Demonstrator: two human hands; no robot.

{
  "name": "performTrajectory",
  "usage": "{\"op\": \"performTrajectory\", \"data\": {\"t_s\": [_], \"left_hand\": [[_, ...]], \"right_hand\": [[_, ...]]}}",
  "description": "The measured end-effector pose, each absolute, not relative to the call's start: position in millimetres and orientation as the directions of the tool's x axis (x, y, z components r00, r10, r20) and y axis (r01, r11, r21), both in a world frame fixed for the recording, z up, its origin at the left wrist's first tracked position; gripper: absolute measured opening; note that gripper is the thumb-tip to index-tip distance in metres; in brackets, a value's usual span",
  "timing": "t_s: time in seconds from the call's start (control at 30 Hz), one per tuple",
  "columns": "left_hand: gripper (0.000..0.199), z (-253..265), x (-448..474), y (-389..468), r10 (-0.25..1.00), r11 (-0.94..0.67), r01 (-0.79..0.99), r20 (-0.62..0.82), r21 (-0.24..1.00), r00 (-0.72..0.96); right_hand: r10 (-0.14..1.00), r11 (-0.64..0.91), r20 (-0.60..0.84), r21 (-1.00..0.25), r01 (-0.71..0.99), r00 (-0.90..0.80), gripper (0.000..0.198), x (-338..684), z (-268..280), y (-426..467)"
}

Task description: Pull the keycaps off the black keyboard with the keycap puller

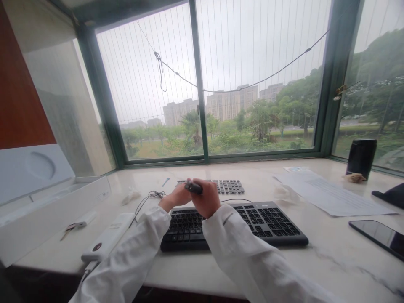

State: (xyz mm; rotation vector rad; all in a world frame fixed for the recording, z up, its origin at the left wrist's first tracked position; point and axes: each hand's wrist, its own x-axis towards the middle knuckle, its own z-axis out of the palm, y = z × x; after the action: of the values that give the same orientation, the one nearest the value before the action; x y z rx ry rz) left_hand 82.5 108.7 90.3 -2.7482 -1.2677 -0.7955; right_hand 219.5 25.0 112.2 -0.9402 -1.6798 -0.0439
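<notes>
My right hand (206,197) is closed around a dark-handled tool (193,187), whose rounded end points towards me. Its far end is hidden, so the kind of tool does not show. Close against it on the left is my left hand (177,197), with its fingers hidden behind the right hand. Both hands are above the back edge of a black keyboard (268,221), and my sleeves cover part of its keys. Just beyond them lie rows of small grey keys (232,186); whether they are loose keycaps or a slim keyboard I cannot tell. A small blue tool (166,182) lies to the left.
On the left are a white open box (57,202), a white power bank (109,237) with a cable, and a small key-like item (74,226). Printed paper (328,191), a phone (380,236) and a black can (361,158) are on the right. Windows stand behind.
</notes>
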Motion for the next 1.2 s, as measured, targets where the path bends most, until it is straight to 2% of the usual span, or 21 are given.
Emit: {"op": "performTrajectory", "data": {"t_s": [0.1,0.17,0.23,0.3,0.43,0.63,0.8,1.2], "left_hand": [[0.012,85.1,94.3,103.9,0.646,-0.758,0.622,0.363,0.197,0.672],[0.016,83.7,100.1,97.6,0.567,-0.823,0.537,0.317,0.185,0.76],[0.02,83.7,105.0,86.9,0.518,-0.855,0.491,0.324,0.165,0.792],[0.024,83.4,110.5,72.8,0.49,-0.872,0.464,0.313,0.158,0.814],[0.03,76.4,127.2,41.3,0.536,-0.844,0.512,0.325,0.162,0.779],[0.044,61.9,151.6,7.7,0.607,-0.786,0.611,0.309,0.099,0.732],[0.038,54.3,157.1,3.5,0.62,-0.78,0.615,0.28,0.118,0.733],[0.037,40.3,156.8,11.5,0.625,-0.78,0.582,0.306,0.23,0.718]], "right_hand": [[0.615,0.65,0.788,-0.537,0.537,0.044,0.044,261.8,123.6,27.2],[0.668,0.614,0.739,-0.611,0.5,0.083,0.047,291.7,123.7,29.9],[0.733,0.59,0.672,-0.705,0.393,0.106,0.047,317.3,116.9,32.8],[0.775,0.567,0.602,-0.797,0.21,0.19,0.048,335.0,104.9,35.6],[0.857,0.475,0.424,-0.87,-0.131,0.292,0.05,345.4,81.7,37.5],[0.928,0.327,0.23,-0.879,-0.348,0.292,0.046,332.0,71.9,28.0],[0.964,0.181,0.08,-0.895,-0.407,0.252,0.047,320.1,63.6,18.6],[0.967,0.122,0.043,-0.943,-0.31,0.251,0.047,310.2,57.2,6.8]]}}
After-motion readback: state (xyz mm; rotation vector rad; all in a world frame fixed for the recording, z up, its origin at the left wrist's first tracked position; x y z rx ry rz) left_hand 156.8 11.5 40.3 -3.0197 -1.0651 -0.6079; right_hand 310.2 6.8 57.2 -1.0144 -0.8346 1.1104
